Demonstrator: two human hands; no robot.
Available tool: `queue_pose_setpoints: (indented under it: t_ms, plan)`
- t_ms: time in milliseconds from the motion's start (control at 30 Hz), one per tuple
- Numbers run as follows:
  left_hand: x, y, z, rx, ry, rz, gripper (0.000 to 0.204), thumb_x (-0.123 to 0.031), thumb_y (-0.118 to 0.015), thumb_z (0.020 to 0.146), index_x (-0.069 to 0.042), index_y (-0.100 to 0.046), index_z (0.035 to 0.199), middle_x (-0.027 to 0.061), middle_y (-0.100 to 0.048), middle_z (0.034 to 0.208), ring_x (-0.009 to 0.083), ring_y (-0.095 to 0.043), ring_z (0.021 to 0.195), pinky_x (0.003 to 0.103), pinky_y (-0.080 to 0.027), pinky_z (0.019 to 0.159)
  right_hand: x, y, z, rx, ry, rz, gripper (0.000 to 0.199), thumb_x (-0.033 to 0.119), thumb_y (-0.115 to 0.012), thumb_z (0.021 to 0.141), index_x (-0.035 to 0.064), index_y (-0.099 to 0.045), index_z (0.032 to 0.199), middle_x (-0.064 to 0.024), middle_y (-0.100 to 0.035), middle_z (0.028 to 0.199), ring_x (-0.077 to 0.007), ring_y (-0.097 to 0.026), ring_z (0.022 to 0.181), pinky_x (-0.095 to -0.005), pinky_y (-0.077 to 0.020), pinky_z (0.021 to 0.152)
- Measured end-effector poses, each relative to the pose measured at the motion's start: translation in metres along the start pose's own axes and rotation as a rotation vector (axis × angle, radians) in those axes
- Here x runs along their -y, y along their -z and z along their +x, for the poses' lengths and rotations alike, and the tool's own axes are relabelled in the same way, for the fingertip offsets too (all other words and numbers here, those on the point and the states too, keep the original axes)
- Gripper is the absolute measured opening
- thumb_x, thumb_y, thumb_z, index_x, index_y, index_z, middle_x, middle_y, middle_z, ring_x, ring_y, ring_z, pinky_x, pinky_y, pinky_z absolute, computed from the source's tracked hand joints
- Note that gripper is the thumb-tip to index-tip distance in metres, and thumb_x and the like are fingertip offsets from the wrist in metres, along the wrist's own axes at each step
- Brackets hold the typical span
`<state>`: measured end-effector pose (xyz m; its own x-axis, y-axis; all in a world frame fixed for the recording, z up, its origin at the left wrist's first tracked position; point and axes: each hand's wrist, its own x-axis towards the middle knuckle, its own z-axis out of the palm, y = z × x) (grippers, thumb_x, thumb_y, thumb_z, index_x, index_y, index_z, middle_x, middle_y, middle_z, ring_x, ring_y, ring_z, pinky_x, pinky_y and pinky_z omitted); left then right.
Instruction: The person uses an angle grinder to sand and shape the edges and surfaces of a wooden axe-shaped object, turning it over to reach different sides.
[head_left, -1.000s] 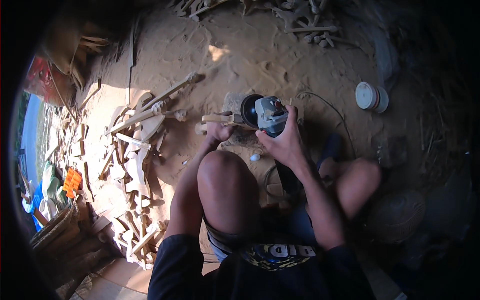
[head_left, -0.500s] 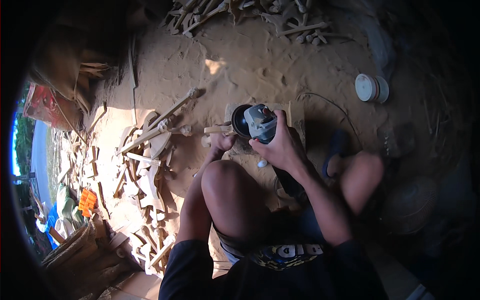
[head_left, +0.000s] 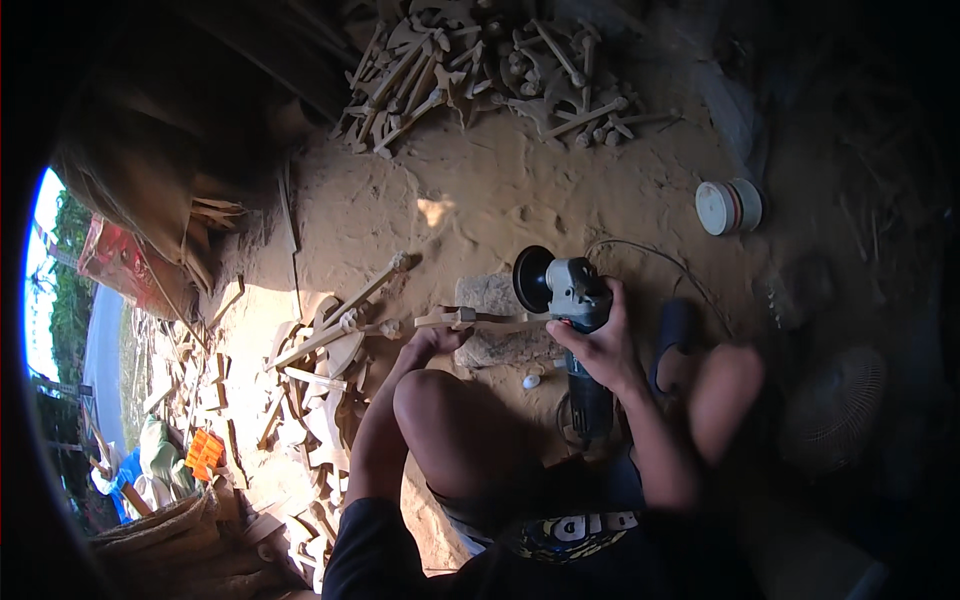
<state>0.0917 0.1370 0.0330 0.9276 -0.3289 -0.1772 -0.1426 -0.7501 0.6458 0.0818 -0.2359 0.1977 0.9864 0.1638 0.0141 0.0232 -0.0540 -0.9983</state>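
My right hand (head_left: 602, 345) is wrapped round the body of an angle grinder (head_left: 580, 283) with a dark grip. Its round black disc (head_left: 532, 280) faces left, above the right side of a rough, dusty block (head_left: 488, 349) on the ground. In my left hand (head_left: 437, 338) is a slim piece of pale wood (head_left: 433, 320), held across the top of the block. That piece runs right, toward the grinder. The disc appears apart from the wood. A small white oval thing (head_left: 531, 381) lies just before the block.
Shaped wooden pieces lie heaped on the left (head_left: 335, 355), and another pile (head_left: 420, 75) stands at the far side. A cable (head_left: 650, 252) curves over the sandy ground. At right are a pale round container (head_left: 728, 207) and a fan guard (head_left: 845, 400); an orange thing (head_left: 204, 453) lies left.
The grinder has moved right and its disc has swung away from the wood, exposing more of the piece and the block. The view has shifted, so the surroundings sit lower.
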Motion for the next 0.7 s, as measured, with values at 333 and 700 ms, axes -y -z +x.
queue_pose_setpoints:
  t_ms: [333, 700]
  plan:
    - [-0.112, 0.098, 0.015, -0.017, -0.336, 0.621, 0.024, -0.014, -0.076, 0.082, -0.019, -0.074, 0.105, 0.0092, -0.071, 0.086, 0.0339, -0.066, 0.068, 0.049, -0.055, 0.067, 0.040, 0.064, -0.004, -0.114, 0.172, -0.093, 0.090, 0.020, -0.090, 0.087, 0.0036, -0.034, 0.156, -0.0196, -0.061, 0.134, -0.0282, -0.064, 0.121, -0.0430, -0.0515, 0.107]
    - [-0.195, -0.026, 0.008, -0.049, 0.286, 0.670, 0.024, -0.013, -0.060, 0.093, -0.014, -0.077, 0.110, 0.0169, -0.080, 0.101, 0.0360, -0.079, 0.101, 0.051, -0.062, 0.085, -0.013, 0.046, -0.025, 0.068, 0.096, -0.162, 0.091, 0.006, -0.080, 0.090, 0.0055, -0.035, 0.169, -0.0276, -0.055, 0.157, -0.0362, -0.054, 0.149, -0.0430, -0.0413, 0.125]
